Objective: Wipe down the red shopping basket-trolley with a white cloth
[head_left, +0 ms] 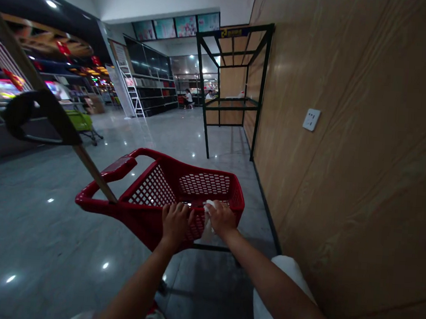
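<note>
A red plastic shopping cart (pixel 146 213) with lattice sides stands side-on before me, its handle to the left. My left hand (pixel 174 221) is closed over the near rim of its basket, fingers curled to the inner side. Just right of it, my right hand (pixel 223 219) grips a white cloth (pixel 209 218) at the same rim. Part of the cloth hangs down the outside of the basket wall. What is inside the basket is mostly hidden by the near wall and my hands.
A pole (pixel 90 167) with a black fitting slants across the cart's handle end. The wood-panelled wall (pixel 328 188) runs close on the right. Ahead stand a dark metal frame (pixel 232 107) and a ladder (pixel 133 92). A green cart (pixel 80 121) and distant people are farther off.
</note>
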`<state>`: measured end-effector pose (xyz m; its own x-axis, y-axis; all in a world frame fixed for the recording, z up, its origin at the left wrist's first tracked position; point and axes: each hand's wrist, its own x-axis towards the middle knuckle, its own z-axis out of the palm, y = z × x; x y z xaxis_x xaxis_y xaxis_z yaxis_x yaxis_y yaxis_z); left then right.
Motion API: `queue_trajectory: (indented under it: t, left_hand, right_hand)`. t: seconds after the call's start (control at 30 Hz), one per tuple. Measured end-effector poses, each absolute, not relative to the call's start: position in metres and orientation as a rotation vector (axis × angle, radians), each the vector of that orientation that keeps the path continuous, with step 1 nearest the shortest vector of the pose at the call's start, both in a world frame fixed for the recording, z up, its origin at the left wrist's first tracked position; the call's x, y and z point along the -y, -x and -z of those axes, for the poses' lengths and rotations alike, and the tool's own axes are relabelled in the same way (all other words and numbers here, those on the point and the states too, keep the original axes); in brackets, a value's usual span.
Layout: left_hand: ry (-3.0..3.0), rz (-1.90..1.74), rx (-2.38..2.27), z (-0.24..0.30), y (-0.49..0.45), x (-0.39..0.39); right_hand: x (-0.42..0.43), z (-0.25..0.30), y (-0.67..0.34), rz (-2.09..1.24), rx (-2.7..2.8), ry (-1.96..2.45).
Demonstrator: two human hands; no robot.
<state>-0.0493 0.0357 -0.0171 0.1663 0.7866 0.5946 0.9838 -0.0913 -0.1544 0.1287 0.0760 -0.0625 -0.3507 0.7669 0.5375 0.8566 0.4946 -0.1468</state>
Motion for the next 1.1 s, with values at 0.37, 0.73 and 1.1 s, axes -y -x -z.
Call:
queue_trajectory:
  t: [0.37,0.73,1.1]
  left_hand:
    - [1.738,0.593,1.804,0.035,0.036,-0.076]
    - [1.683,0.652,1.891,0.042,0.005,-0.115]
    - [1.705,0.715,1.905,0.042,0.001,-0.118]
  right_hand:
    - [-0.134,0.099,-0.192,0.084,1.967,1.233]
    - [-0.147,0.073,-0.134,-0.083,2.035,1.118]
    - [-0.174,0.086,-0.226,-0.036,1.788,1.355]
